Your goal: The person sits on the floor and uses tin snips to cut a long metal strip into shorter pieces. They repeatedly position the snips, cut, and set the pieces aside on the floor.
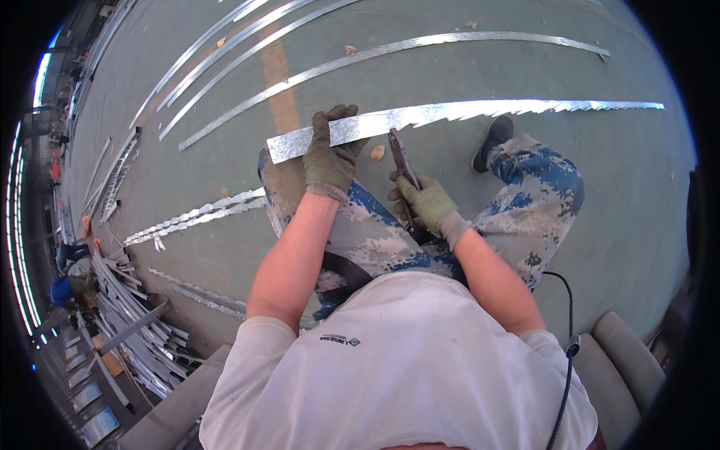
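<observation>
A long shiny sheet-metal strip [379,122] lies crosswise in front of me, its near edge cut into a row of bent, tooth-like tabs toward the right. My left hand [331,154], in a grey-green work glove, is closed around its wide left end. My right hand [426,201], gloved too, is wrapped round the handles of dark tin snips [400,154]. The snips' jaws point up toward the strip's near edge, close to the first tabs; whether they touch the metal I cannot tell. My knees in camouflage trousers are under both forearms.
Beyond the strip, several long metal strips [390,49] lie on the green floor [630,180]. Notched strips [196,215] rest at the left, near a heap of metal profiles [139,322]. Another person [69,289] is bent over at the far left. A black cable [571,315] hangs along my right side.
</observation>
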`<state>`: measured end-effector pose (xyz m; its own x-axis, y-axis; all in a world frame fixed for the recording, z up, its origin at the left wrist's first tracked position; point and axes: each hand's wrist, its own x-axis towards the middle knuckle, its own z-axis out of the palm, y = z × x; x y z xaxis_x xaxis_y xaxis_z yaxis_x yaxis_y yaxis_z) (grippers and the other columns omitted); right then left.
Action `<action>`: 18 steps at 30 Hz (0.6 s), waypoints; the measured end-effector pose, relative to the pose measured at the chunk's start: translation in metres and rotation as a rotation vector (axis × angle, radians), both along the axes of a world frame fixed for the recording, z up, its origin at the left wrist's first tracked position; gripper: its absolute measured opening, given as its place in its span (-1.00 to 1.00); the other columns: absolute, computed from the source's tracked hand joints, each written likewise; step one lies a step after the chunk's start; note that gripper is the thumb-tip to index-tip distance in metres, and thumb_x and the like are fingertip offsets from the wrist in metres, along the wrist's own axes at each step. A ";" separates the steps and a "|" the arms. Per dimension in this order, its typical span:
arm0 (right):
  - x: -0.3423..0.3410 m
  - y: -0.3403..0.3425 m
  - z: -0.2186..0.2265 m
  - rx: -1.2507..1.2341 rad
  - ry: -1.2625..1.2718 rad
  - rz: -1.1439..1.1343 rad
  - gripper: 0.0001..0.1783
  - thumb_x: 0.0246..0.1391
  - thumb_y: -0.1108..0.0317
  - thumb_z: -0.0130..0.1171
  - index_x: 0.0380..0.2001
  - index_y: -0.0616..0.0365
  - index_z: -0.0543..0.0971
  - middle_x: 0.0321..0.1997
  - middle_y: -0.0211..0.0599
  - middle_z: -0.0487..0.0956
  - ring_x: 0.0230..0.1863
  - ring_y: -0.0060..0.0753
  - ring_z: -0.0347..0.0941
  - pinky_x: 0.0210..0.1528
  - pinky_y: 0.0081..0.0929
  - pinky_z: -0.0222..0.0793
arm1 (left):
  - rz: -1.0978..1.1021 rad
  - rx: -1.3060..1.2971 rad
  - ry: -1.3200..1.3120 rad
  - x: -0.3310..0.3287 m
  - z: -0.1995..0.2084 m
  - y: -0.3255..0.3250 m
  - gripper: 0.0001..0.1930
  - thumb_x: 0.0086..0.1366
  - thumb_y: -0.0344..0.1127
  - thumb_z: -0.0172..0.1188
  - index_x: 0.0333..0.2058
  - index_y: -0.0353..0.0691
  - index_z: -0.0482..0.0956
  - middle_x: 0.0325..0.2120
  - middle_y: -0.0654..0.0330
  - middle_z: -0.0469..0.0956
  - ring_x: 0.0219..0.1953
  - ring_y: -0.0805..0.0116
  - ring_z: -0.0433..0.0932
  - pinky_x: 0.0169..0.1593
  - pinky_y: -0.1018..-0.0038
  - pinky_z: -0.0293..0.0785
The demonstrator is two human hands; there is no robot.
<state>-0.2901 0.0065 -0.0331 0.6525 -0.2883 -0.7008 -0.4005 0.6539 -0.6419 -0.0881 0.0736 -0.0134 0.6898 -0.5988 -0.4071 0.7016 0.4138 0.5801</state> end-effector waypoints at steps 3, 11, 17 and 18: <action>0.001 0.001 0.000 -0.032 0.008 0.004 -0.60 0.42 0.05 0.12 0.06 0.15 0.55 -0.30 -0.32 0.63 -0.49 -0.51 0.51 -0.55 -0.43 0.45 | 0.006 0.002 0.011 0.000 -0.001 0.001 -0.56 0.54 -0.08 0.07 0.04 -0.43 0.50 0.05 -0.15 0.55 0.22 -0.07 0.50 0.24 -0.26 0.55; 0.006 -0.001 -0.005 -0.008 0.095 -0.032 -0.57 0.42 0.01 0.12 0.02 0.18 0.57 -0.35 -0.31 0.62 -0.55 -0.49 0.48 -0.51 -0.41 0.48 | -0.033 0.021 -0.034 0.000 0.000 0.002 -0.54 0.53 -0.06 0.08 0.07 -0.44 0.49 0.10 -0.18 0.53 0.23 -0.09 0.50 0.29 -0.24 0.48; 0.003 0.000 -0.012 -0.099 0.079 0.006 -0.60 0.39 0.02 0.14 -0.08 0.18 0.57 -0.37 -0.28 0.64 -0.59 -0.48 0.47 -0.53 -0.41 0.42 | -0.069 0.005 -0.028 0.004 -0.002 0.004 -0.56 0.54 -0.03 0.06 0.06 -0.37 0.49 0.08 -0.11 0.55 0.23 -0.03 0.50 0.23 -0.18 0.56; 0.002 0.001 -0.012 -0.095 0.081 0.005 -0.60 0.39 0.02 0.14 -0.08 0.19 0.57 -0.37 -0.28 0.64 -0.58 -0.48 0.48 -0.52 -0.41 0.43 | -0.082 -0.003 -0.027 0.004 -0.003 0.004 -0.57 0.55 -0.03 0.04 0.05 -0.34 0.49 0.07 -0.07 0.55 0.23 0.01 0.51 0.20 -0.14 0.61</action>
<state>-0.2877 0.0079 -0.0449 0.5962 -0.3531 -0.7210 -0.4566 0.5895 -0.6663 -0.0837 0.0777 -0.0163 0.6487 -0.6551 -0.3873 0.7175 0.3568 0.5982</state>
